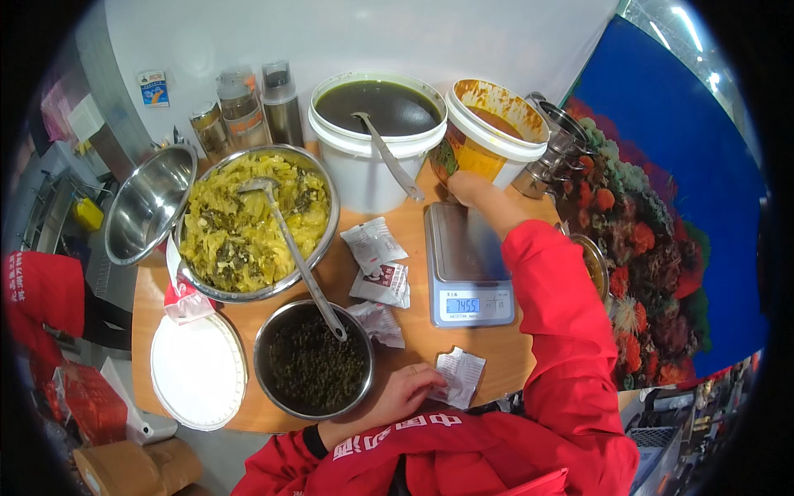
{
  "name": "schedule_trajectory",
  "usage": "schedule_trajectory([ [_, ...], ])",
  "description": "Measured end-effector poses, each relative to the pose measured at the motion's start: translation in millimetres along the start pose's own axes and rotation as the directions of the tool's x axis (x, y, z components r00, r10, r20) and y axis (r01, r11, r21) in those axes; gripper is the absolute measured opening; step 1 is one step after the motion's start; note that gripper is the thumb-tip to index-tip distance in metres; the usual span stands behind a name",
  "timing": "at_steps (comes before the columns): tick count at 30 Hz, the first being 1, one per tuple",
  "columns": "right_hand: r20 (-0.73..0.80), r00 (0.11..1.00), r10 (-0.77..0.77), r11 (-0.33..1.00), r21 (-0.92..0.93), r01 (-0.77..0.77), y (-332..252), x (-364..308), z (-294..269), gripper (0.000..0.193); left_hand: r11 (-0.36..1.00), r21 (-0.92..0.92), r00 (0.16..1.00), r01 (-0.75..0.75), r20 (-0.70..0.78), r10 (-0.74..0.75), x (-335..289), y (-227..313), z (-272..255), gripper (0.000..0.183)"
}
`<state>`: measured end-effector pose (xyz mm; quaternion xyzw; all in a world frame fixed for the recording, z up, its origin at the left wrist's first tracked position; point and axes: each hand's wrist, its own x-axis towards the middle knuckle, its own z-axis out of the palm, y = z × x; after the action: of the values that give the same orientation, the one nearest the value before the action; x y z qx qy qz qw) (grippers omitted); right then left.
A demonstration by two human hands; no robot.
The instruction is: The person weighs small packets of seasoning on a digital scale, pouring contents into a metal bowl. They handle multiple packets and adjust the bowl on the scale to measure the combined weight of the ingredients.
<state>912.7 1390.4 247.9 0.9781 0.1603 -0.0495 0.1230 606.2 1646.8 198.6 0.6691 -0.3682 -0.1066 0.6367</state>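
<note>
My right hand (470,188) reaches out between the white buckets and the digital scale (470,310), its fingers closed. A dark green, glossy oval thing (443,159) shows at its fingertips; whether it is a scoop or a packet I cannot tell. The scale's metal plate (468,244) is bare beneath my forearm. My left hand (411,390) lies low on the near table edge, fingers stretched out and touching or close beside a small white sachet (459,376). To its left stands a steel bowl of dark green grains (322,372).
A large steel bowl (331,211) holds chopped yellow-green pickled vegetables and a ladle (289,231). Behind stand a white bucket (356,178) of dark liquid with a ladle and an orange-stained bucket (529,150). Several sachets (376,244), a white lid (198,372) and an empty-looking steel bowl (149,202) lie around.
</note>
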Motion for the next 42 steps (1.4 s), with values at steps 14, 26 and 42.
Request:
schedule_trajectory([
  [14,-0.327,0.902,0.282,0.817,0.574,-0.047,-9.8,-92.9,-76.2,0.016,0.996,-0.074,0.998,0.047,0.041,-0.044,-0.3,4.6,-4.9,0.035],
  [26,-0.279,0.954,-0.111,-0.783,0.615,0.089,-108.7,-237.8,-19.0,0.029,0.766,-0.627,0.932,0.144,-0.173,-0.317,2.2,15.1,0.3,0.029],
  [42,-0.386,0.857,0.341,0.445,0.87,0.214,-73.8,-215.6,-9.3,0.027,0.998,-0.058,0.872,-0.029,-0.49,-0.003,42.9,-19.5,24.3,0.018],
])
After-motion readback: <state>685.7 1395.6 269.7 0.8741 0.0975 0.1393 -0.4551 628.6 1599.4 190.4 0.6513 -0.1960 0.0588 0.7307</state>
